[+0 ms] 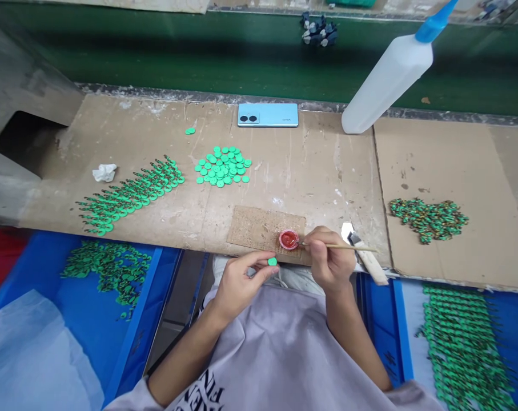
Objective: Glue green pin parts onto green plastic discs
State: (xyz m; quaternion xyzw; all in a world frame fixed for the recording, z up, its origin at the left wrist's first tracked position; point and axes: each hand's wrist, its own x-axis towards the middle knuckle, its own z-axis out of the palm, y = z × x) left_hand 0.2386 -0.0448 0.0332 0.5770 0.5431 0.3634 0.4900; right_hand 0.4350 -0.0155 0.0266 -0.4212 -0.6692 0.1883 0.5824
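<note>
Between thumb and fingertips, my left hand [241, 284] pinches a small green disc [272, 261] at the front edge of the table. My right hand [332, 258] grips a thin wooden-handled brush [355, 248], its tip at the rim of a small round pot of red paint [289, 240]. The pot stands on a brown cardboard piece [259, 227]. Beyond it lies a pile of loose green discs [223, 166]. To the left, rows of green discs with small brown-green figures [130, 197] lie slanting across the table.
A light blue phone [268, 115] and a white bottle [387, 83] are at the back. Right are a blade tool [368, 260] and a heap of small green-brown pieces [430, 220]. Blue trays [132, 337] of green pieces flank my body. Crumpled white tissue [105, 172] lies left.
</note>
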